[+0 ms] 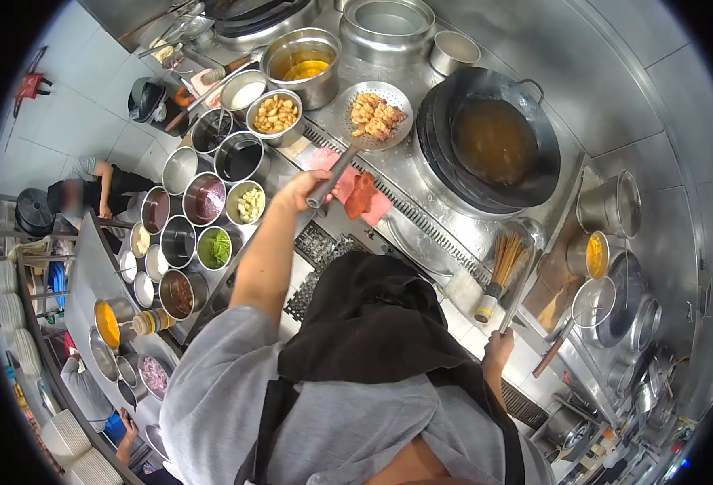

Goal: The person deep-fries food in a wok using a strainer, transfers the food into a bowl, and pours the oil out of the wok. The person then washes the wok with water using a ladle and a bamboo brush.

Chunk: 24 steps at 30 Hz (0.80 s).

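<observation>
My left hand [301, 191] is wrapped round the dark handle of a perforated skimmer [406, 103]. Browned fried pieces [377, 117] lie in its bowl, beside the wok and over the steel stovetop. To its right sits a black wok [541, 174] with brownish liquid [494, 141] in it. Down at the right, my right hand [498, 347] closes on the long metal handle of what looks like a ladle [529, 230]. A bamboo brush [502, 263] lies close by the ladle. Pink and red cloths [362, 194] rest under the skimmer handle.
Metal pots of ingredients crowd the left, including a bowl of golden pieces [275, 113] and a pot of green vegetables [214, 247]. A pot of yellow liquid [301, 69] stands behind. At right are a strainer [593, 302] and several pots. Two other people [102, 190] are at far left.
</observation>
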Each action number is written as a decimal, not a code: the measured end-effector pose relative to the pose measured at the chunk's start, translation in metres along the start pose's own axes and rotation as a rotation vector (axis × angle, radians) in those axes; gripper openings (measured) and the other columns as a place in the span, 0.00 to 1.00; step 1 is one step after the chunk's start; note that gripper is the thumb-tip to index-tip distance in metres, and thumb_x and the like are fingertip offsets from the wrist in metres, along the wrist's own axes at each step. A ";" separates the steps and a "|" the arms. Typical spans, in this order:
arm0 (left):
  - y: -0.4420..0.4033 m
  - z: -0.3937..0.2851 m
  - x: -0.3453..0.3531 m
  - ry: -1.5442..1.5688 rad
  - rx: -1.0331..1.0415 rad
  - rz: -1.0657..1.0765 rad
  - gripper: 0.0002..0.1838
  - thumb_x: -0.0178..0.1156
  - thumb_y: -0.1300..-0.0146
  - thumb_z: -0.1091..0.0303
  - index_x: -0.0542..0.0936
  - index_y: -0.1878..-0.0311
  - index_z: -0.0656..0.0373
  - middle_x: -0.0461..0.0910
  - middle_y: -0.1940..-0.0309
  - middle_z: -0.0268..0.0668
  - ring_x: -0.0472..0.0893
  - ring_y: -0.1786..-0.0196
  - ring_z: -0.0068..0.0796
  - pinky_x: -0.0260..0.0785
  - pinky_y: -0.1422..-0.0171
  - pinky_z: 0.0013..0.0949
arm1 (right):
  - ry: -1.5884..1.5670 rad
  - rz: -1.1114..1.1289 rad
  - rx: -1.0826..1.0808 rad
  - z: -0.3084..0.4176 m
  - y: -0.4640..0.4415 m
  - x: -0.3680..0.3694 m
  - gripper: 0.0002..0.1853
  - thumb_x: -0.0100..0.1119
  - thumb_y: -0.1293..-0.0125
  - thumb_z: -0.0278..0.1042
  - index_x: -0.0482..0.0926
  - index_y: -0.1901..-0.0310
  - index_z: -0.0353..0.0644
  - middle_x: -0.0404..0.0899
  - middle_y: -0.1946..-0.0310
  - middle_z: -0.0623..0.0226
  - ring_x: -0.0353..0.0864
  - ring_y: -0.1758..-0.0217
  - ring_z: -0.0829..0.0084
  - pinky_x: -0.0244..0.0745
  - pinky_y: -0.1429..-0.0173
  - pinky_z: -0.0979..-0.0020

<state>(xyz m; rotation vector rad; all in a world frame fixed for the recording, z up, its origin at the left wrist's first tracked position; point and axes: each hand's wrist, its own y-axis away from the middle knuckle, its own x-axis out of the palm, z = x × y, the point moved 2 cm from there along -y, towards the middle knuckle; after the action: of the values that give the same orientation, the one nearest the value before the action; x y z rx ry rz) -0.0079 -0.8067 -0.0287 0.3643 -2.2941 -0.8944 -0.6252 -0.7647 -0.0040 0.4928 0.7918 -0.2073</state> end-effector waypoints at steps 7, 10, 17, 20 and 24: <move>0.019 -0.027 0.058 0.099 0.042 0.008 0.04 0.51 0.39 0.77 0.70 0.61 0.65 0.73 0.79 0.40 0.71 0.83 0.24 0.66 0.84 0.24 | 0.093 -0.013 -0.022 -0.008 -0.009 0.000 0.11 0.50 0.45 0.28 0.69 0.63 0.28 0.73 0.84 0.54 0.74 0.84 0.65 0.69 0.78 0.62; -0.009 -0.036 0.053 0.051 0.059 0.009 0.05 0.51 0.39 0.79 0.66 0.63 0.59 0.71 0.77 0.40 0.72 0.81 0.26 0.66 0.83 0.26 | 0.132 -0.010 -0.048 -0.012 0.002 0.004 0.10 0.50 0.45 0.28 0.69 0.64 0.29 0.75 0.83 0.53 0.75 0.84 0.63 0.70 0.77 0.61; 0.011 -0.027 0.046 0.163 0.131 0.043 0.03 0.51 0.39 0.79 0.67 0.65 0.68 0.71 0.78 0.43 0.75 0.79 0.29 0.70 0.81 0.28 | 0.140 -0.019 -0.075 -0.016 -0.002 0.005 0.09 0.51 0.45 0.28 0.69 0.65 0.29 0.76 0.83 0.51 0.76 0.83 0.60 0.70 0.75 0.59; -0.005 -0.023 0.034 0.168 0.075 0.036 0.04 0.51 0.38 0.77 0.67 0.65 0.68 0.71 0.77 0.42 0.74 0.79 0.28 0.71 0.80 0.27 | 0.127 -0.024 -0.068 -0.015 0.000 0.008 0.07 0.49 0.44 0.26 0.70 0.66 0.30 0.72 0.83 0.59 0.71 0.87 0.70 0.66 0.82 0.66; -0.026 -0.028 0.039 0.109 0.058 0.032 0.07 0.51 0.38 0.77 0.64 0.60 0.58 0.72 0.73 0.41 0.72 0.79 0.25 0.69 0.83 0.23 | 0.176 -0.041 -0.116 -0.020 -0.005 0.004 0.07 0.49 0.44 0.26 0.69 0.66 0.30 0.73 0.83 0.57 0.71 0.88 0.69 0.66 0.82 0.65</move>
<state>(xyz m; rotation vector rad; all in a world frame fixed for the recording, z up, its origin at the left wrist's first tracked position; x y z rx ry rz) -0.0179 -0.8578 -0.0124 0.3910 -2.2231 -0.7747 -0.6368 -0.7585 -0.0209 0.3888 0.9811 -0.1567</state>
